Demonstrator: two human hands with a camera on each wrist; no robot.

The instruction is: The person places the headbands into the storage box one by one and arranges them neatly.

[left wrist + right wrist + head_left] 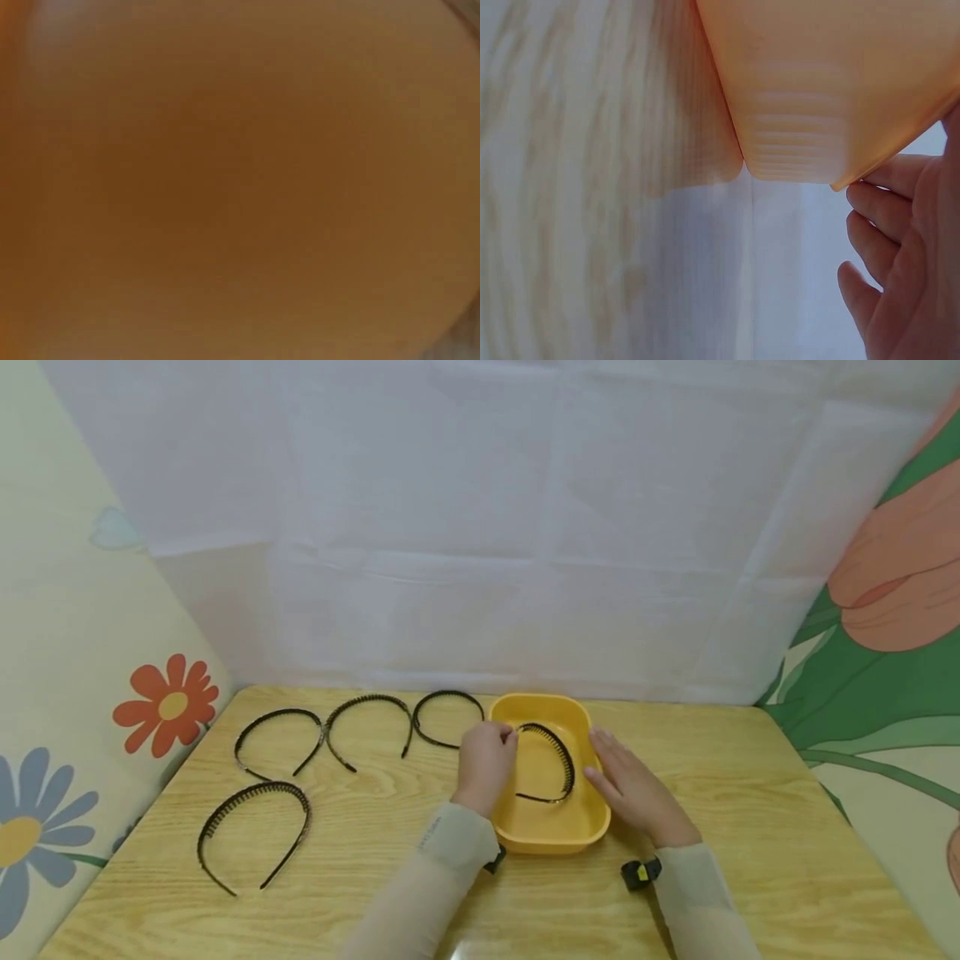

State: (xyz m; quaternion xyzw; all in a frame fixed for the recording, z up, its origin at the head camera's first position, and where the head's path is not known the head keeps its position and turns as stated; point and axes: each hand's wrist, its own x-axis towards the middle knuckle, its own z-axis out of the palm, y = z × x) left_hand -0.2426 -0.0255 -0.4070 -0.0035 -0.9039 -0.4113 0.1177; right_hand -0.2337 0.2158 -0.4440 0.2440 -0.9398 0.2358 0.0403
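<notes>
A yellow plastic box (596,822) stands on the table, and a black toothed headband (567,768) is inside its walls. My left hand (483,766) is over the box's left rim, its curled fingers pinching one end of that headband. Against the right rim rests my right hand (637,789), fingers fairly straight; the right wrist view shows the fingertips of this hand (900,247) touching the rim of the box (802,97). The left wrist view is filled by the blurred box wall (240,187), so the left fingers are hidden there.
Left of the box lie several more dark headbands: one beside it (448,692), one further left (369,697), another at the back left (277,712) and one nearer the front (307,814). A white sheet (420,543) hangs behind the wooden table (750,860).
</notes>
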